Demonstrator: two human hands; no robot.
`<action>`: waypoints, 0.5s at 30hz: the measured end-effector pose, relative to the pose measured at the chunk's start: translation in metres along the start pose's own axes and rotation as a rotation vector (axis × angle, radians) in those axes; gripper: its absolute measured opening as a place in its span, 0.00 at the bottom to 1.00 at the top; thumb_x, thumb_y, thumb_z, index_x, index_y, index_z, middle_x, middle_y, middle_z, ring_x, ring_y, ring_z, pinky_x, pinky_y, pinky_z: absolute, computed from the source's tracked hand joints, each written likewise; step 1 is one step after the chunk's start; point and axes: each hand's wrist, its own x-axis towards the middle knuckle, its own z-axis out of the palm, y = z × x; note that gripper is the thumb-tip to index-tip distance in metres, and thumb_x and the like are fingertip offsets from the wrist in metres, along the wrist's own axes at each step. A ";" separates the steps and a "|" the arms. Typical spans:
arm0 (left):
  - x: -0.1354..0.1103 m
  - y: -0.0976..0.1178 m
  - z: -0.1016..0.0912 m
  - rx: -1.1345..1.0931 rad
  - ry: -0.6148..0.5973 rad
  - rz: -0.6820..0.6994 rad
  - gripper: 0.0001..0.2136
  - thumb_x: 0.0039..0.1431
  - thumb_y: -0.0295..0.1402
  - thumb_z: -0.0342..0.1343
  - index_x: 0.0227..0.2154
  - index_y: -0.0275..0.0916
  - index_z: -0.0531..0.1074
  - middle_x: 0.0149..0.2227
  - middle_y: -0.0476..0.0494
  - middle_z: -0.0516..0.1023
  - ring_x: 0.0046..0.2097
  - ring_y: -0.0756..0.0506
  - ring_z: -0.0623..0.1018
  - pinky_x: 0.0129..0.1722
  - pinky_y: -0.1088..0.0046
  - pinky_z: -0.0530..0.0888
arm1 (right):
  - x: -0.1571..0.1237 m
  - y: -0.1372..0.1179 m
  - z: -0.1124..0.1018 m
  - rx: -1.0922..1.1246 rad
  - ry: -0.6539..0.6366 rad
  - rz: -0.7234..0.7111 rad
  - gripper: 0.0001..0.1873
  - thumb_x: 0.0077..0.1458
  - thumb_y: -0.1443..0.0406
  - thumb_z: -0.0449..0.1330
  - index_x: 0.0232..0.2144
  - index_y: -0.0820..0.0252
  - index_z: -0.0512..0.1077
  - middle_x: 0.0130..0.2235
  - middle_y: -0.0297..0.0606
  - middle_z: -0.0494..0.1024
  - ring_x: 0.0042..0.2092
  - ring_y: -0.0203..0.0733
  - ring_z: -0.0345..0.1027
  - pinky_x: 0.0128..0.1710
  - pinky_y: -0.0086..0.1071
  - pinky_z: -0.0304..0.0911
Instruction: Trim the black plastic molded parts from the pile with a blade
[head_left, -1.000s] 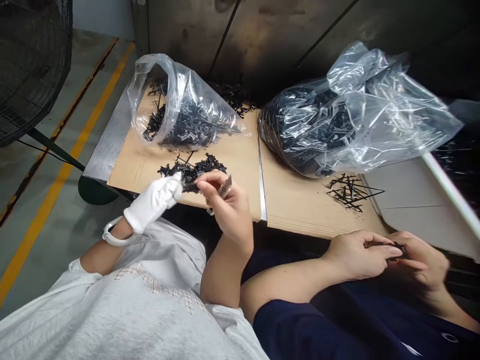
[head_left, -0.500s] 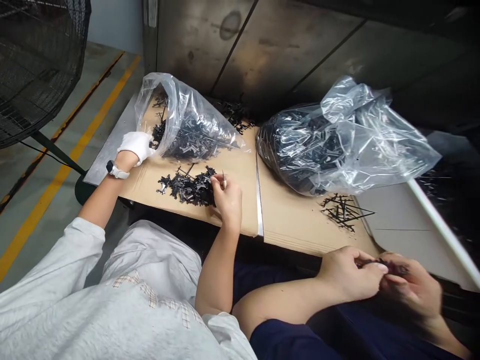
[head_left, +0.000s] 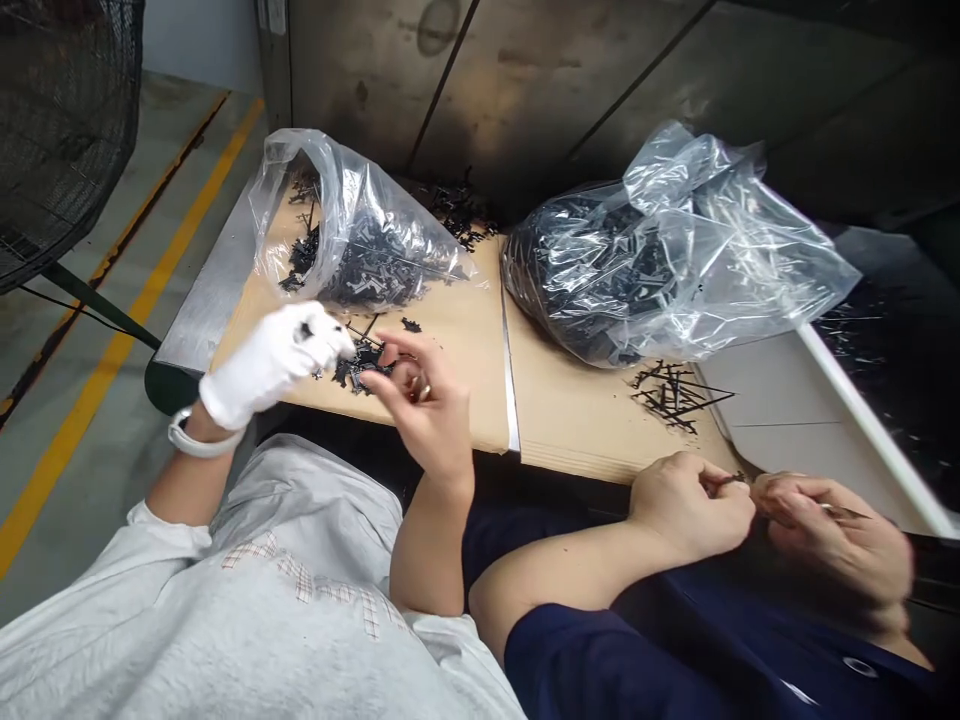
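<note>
My left hand (head_left: 289, 350), in a white glove, is closed in front of the open clear bag. Small black plastic parts (head_left: 304, 331) show dark between its curled fingers. Facing it is my bare right hand (head_left: 427, 400), blurred, thumb and forefinger apart. Its other fingers curl round a small pale thing (head_left: 424, 392) that I cannot make out. Behind and below both hands lies a loose pile of black plastic parts (head_left: 360, 372), partly hidden by them. The clear plastic bag (head_left: 382, 235) lies on its side, mouth to the left, with many such parts inside.
A fuller bag of black parts (head_left: 592, 280) stands right on the cardboard (head_left: 480, 400). Thin black sprues (head_left: 675, 395) lie before it, beside a white tray (head_left: 795, 440). A co-worker's hands (head_left: 694, 505) work close at right. A large fan (head_left: 67, 140) stands left.
My left hand has come out of the bag's mouth, toward me and right. My right hand has lifted off the pile, its thumb and forefinger parting. The view has shifted slightly.
</note>
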 end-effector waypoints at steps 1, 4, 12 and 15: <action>-0.007 0.001 0.008 -0.033 -0.060 0.006 0.10 0.56 0.38 0.57 0.26 0.37 0.68 0.30 0.46 0.74 0.32 0.50 0.73 0.36 0.74 0.72 | -0.001 -0.005 0.005 0.015 -0.048 -0.069 0.13 0.63 0.59 0.67 0.48 0.54 0.78 0.38 0.34 0.77 0.31 0.35 0.64 0.33 0.31 0.64; -0.016 0.001 0.024 -0.064 -0.120 -0.002 0.12 0.56 0.40 0.57 0.26 0.36 0.67 0.28 0.47 0.72 0.32 0.50 0.72 0.33 0.75 0.71 | -0.003 -0.015 0.012 0.000 -0.083 -0.136 0.08 0.63 0.64 0.66 0.45 0.56 0.79 0.36 0.35 0.78 0.36 0.37 0.70 0.35 0.31 0.66; -0.031 -0.021 0.029 -0.134 -0.035 -0.051 0.24 0.65 0.59 0.50 0.39 0.42 0.75 0.35 0.44 0.78 0.39 0.46 0.81 0.38 0.71 0.80 | -0.011 -0.020 0.019 0.034 0.079 -0.027 0.03 0.57 0.66 0.64 0.36 0.57 0.78 0.30 0.31 0.74 0.26 0.32 0.62 0.24 0.28 0.58; -0.036 -0.018 0.026 -0.099 -0.067 -0.011 0.31 0.68 0.64 0.42 0.31 0.42 0.73 0.32 0.43 0.78 0.37 0.45 0.81 0.42 0.66 0.82 | -0.012 -0.021 0.028 0.062 0.196 -0.002 0.04 0.58 0.65 0.63 0.33 0.57 0.78 0.28 0.31 0.75 0.26 0.32 0.62 0.25 0.29 0.60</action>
